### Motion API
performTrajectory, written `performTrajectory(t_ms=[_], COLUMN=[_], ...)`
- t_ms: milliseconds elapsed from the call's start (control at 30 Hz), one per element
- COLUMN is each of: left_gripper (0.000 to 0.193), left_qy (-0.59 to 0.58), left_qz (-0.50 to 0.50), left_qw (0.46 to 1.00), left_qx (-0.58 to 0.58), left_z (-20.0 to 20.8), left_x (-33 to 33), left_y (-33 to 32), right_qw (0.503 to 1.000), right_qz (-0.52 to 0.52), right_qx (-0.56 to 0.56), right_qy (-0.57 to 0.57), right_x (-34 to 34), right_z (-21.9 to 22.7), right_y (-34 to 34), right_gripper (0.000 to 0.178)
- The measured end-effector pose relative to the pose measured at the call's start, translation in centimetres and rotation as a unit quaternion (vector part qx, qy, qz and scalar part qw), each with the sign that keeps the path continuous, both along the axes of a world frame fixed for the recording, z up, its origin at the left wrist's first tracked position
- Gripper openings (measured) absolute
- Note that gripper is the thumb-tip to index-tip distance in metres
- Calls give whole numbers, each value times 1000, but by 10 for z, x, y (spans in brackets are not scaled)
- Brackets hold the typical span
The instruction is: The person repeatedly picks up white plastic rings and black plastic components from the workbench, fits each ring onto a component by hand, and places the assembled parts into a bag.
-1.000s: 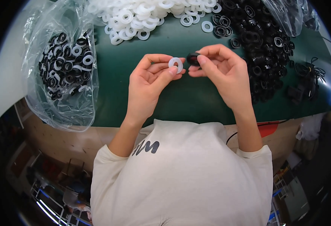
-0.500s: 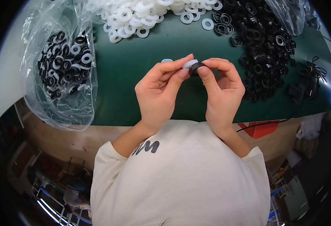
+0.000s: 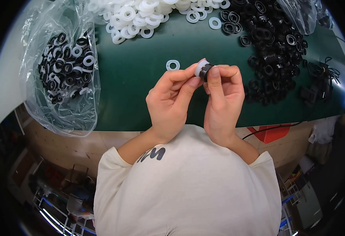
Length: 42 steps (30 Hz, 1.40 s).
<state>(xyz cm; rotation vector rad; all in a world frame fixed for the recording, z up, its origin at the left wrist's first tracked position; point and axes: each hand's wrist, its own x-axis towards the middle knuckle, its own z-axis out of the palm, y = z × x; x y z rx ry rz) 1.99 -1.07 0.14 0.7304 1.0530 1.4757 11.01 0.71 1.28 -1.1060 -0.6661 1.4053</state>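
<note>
Over the green tabletop (image 3: 129,94), the left hand (image 3: 168,103) pinches a white washer (image 3: 199,68) in its fingertips, the right hand (image 3: 223,101) a black ring (image 3: 205,73); beige floor (image 3: 98,144) and a red object (image 3: 271,136) show below it.

A green-topped table (image 3: 133,106) stands above a beige tiled floor (image 3: 56,143), with pale metal framing (image 3: 65,225) and bright white light strips (image 3: 50,223) at lower left and a grey panel (image 3: 308,206) at lower right.

Bundled black cable (image 3: 325,72), far right — red object (image 3: 272,135), lower down.
</note>
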Motion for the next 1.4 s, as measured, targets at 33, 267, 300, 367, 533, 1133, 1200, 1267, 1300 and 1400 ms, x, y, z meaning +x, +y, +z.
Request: performTrajectory(t_ms=[33, 267, 300, 367, 533, 1133, 1200, 1267, 1300, 1400], left_gripper=[19, 21, 22, 23, 20, 16, 15, 15, 14, 22], left_qy=[24, 28, 51, 75, 39, 183, 218, 355, 451, 583], left_qz=[-3, 16, 8, 1, 37, 26, 30, 94, 154, 323], left_qw=[1000, 998, 997, 996, 998, 980, 973, 925, 870, 744], left_qx=[-3, 55, 53, 52, 41, 77, 77, 101, 122, 51], left_z=[0, 1, 0, -3, -4, -1, -8, -9, -6, 26], left_x=[-1, 3, 0, -3, -7, -16, -27, -58, -80, -148], left_y=[-1, -3, -3, -3, -4, -3, -16, -16, -15, 8], right_qw=[1000, 999, 998, 998, 996, 954, 952, 927, 908, 852], right_qz=[0, -9, 2, 16, 87, 102, 132, 213, 231, 224], right_qx=[0, 32, 43, 43, 23, 175, 164, 172, 183, 214], right_qy=[0, 36, 40, 43, 10, -222, -222, -258, -297, -421], right_x=[0, -3, -2, -2, 9, 12, 6, 9, 12, 10], right_z=[0, -7, -7, -6, 0, 0, -4, -9, -15, -25], right_y=[-1, -6, -7, -7, -1, -4, -4, 5, 11, 28], right_gripper=[11, 10, 10, 10, 11, 19, 13, 16, 18, 23])
